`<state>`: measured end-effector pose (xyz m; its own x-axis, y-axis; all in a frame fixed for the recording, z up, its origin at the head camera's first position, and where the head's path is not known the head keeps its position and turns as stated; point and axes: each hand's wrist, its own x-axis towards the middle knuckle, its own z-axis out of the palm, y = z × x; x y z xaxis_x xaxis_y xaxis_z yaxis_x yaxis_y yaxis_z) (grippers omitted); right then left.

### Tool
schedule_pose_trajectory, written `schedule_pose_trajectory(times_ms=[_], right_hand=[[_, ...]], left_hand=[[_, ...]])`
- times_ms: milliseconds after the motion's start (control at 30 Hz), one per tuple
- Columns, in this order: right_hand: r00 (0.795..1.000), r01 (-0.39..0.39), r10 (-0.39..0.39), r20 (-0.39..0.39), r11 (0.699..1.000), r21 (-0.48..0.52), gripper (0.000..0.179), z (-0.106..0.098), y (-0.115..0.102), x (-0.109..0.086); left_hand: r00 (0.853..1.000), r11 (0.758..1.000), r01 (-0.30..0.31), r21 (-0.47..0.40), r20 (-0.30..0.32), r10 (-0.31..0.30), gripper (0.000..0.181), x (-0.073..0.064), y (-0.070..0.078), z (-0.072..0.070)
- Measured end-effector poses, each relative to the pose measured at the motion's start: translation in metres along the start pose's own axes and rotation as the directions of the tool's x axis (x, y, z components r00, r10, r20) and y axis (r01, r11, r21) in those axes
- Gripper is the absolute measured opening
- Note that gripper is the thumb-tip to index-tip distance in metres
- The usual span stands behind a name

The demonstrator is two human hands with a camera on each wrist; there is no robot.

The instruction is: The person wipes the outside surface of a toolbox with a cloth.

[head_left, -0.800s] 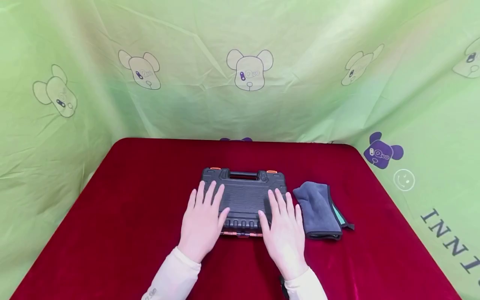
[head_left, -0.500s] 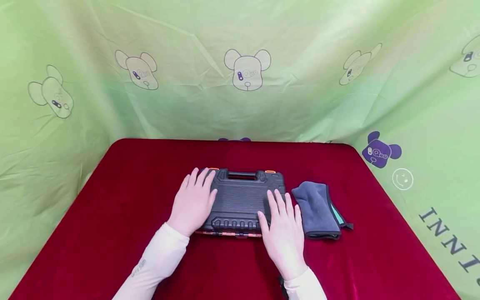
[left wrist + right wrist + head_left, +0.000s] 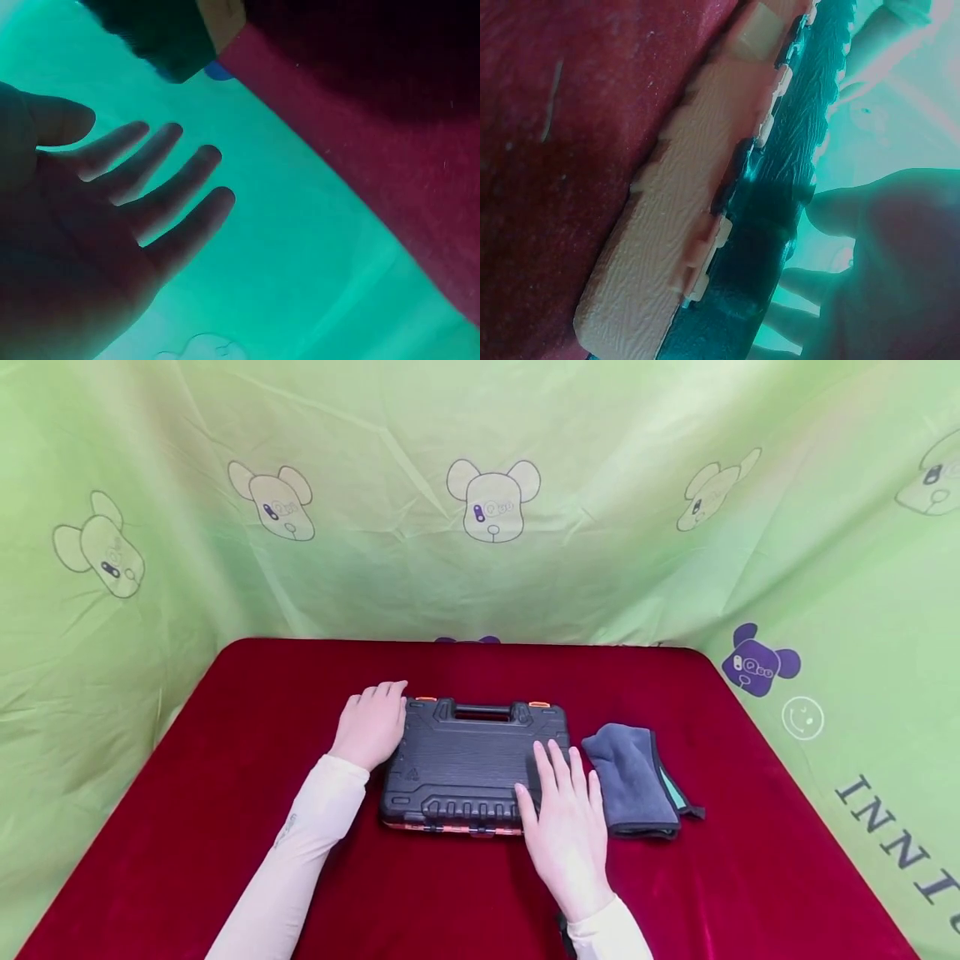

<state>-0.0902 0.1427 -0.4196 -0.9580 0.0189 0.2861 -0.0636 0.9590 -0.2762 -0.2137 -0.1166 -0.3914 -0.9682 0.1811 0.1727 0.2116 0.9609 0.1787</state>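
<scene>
Beside the far left part of the case [image 3: 468,760], the left hand [image 3: 369,724] I am watching is holding its fingers straight and parted, gripping nothing; whether its inner edge is touching the case, I cannot tell. Over the right part of the lid, the right hand [image 3: 567,827] is keeping its fingers extended too, clasping nothing (the wrist view is too murky for me to be judging contact).

Between the hands, the case is lying flat and closed on the red table [image 3: 247,735], its handle [image 3: 482,708] facing away from the person and sitting between two orange tabs [image 3: 539,704]. Just right of the right hand, a folded grey cloth [image 3: 637,777] is lying, and beyond the table a green curtain [image 3: 337,585] is hanging.

I am judging this as an early stage: the case is sitting squarely, with a hand at either side. Everything past that is looking undone: neither hand is taking a hold, the lid is lying down, and no fingers are touching the handle.
</scene>
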Motion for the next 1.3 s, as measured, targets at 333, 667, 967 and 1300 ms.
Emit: schedule_pose_trajectory(times_ms=[333, 667, 967, 1300], right_hand=[[1.0, -0.01, 0.01, -0.012, 1.0, -0.02, 0.064, -0.006, 0.011, 0.001], [0.989, -0.041, 0.029, -0.147, 0.996, -0.076, 0.054, -0.031, 0.065, 0.023], [0.966, -0.205, 0.222, 0.132, 0.97, -0.128, 0.059, -0.035, 0.111, 0.04], [0.949, -0.1, 0.113, 0.296, 0.993, -0.058, 0.052, -0.05, 0.138, 0.07]], left_hand=[[0.995, 0.998, 0.043, -0.045, 0.092, -0.038, 0.039, 0.014, -0.005, 0.019], [0.988, 0.991, 0.074, -0.114, 0.142, -0.057, 0.038, 0.011, -0.008, 0.025], [0.985, 0.983, 0.073, -0.167, 0.169, -0.044, 0.039, 0.014, -0.008, 0.029], [0.985, 0.981, 0.064, -0.181, 0.172, -0.033, 0.038, 0.017, -0.01, 0.029]])
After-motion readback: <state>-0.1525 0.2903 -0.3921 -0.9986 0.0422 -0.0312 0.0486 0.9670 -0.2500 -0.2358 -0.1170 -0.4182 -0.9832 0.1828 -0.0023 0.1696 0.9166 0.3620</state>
